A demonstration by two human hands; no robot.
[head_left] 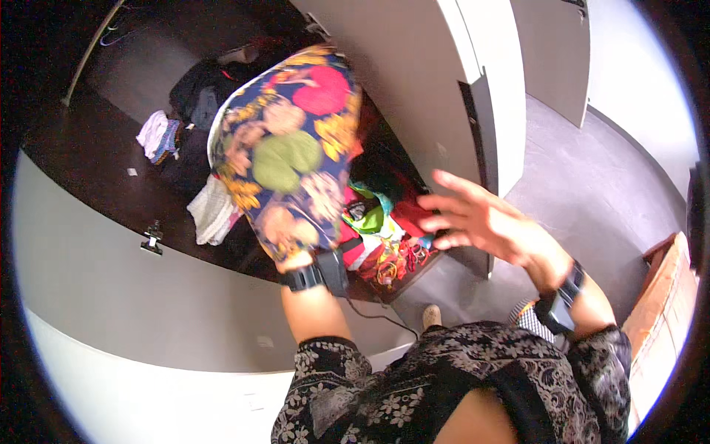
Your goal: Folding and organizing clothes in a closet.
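A dark blue fabric piece (283, 144) with a bold red, green, yellow and pink floral or fruit print is raised over the open closet, with a pale edge along its left side. My left hand (295, 261) holds it up from below; the fingers are hidden by the fabric, and only the skin near the wrist shows. My right hand (477, 219) is held in the air to the right, slightly blurred, with its fingers apart and nothing in it. Beneath and between the hands lies a pile of colourful clothes and cords (383, 233).
On the dark closet floor lie a cream knitted cloth (211, 213), a folded white and blue cloth (159, 136) and a black garment or bag (202, 91). A grey door panel (399, 72) stands beside the closet. A brown padded piece (663, 288) is at far right.
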